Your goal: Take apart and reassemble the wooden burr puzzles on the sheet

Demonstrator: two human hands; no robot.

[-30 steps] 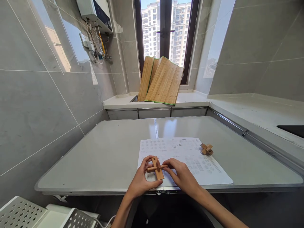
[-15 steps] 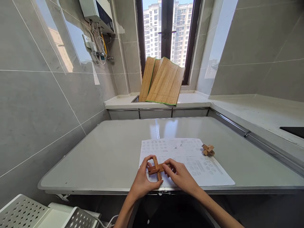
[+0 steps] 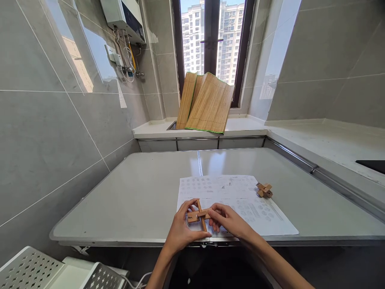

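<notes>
Grey tiled walls and a bright window [image 3: 211,40] frame a pale folding surface [image 3: 144,192], where a printed sheet [image 3: 240,208] lies flat; above it, near the front edge, the left hand [image 3: 182,228] curls in a wide C, thumb and fingers on the ends of a crossed wooden puzzle [image 3: 201,215], while the right hand [image 3: 227,220] pinches its right arm; a second wooden puzzle [image 3: 264,190] sits by the sheet's right edge

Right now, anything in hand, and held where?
Wooden interlocking puzzle: left hand grips the top and bottom ends of its upright bar; right hand pinches the flat crosspiece's right end.
</notes>
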